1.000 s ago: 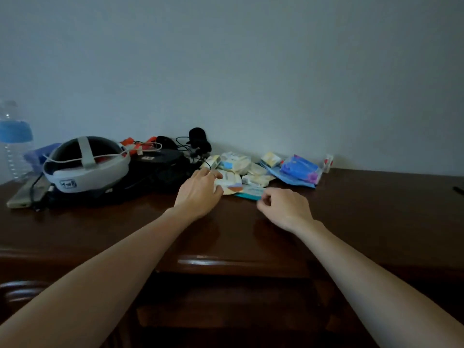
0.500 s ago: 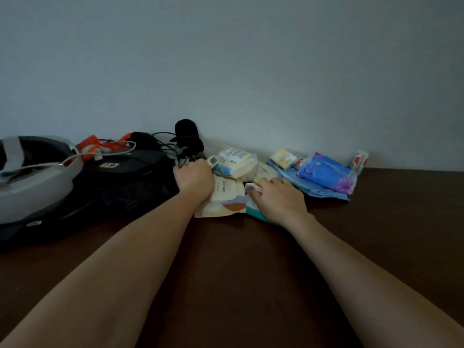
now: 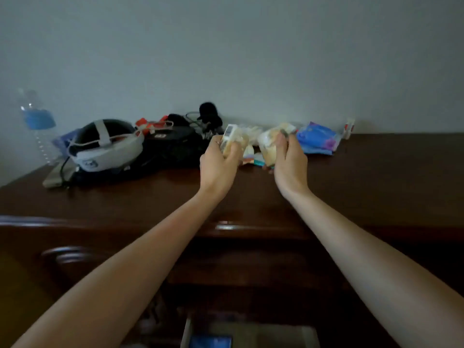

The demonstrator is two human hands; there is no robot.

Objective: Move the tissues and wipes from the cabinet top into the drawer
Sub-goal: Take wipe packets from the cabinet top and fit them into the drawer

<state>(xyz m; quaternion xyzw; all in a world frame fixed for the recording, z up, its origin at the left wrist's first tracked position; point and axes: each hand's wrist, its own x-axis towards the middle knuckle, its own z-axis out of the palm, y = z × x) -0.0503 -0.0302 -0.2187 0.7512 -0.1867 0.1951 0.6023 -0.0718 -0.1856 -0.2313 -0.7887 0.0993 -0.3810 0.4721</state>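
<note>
Both hands are raised a little above the dark wooden cabinet top [image 3: 376, 177]. My left hand [image 3: 218, 164] is closed on a pale tissue pack [image 3: 233, 140]. My right hand [image 3: 290, 163] is closed on another pale tissue pack [image 3: 270, 141]. More small packs [image 3: 252, 156] lie on the top just behind my hands, and a blue wipes packet [image 3: 317, 139] lies to the right by the wall. Below, at the bottom edge, an open drawer [image 3: 251, 332] shows a blue item inside.
On the left of the cabinet top sit a white and black headset [image 3: 105, 144], a black pouch with cables [image 3: 173, 144] and a water bottle [image 3: 37, 124]. A small white and red item [image 3: 349, 127] stands by the wall at the right.
My hands have closed on packs from the pile and lifted them off the cabinet top. The view has pulled back and tilted down, so the open drawer now shows.
</note>
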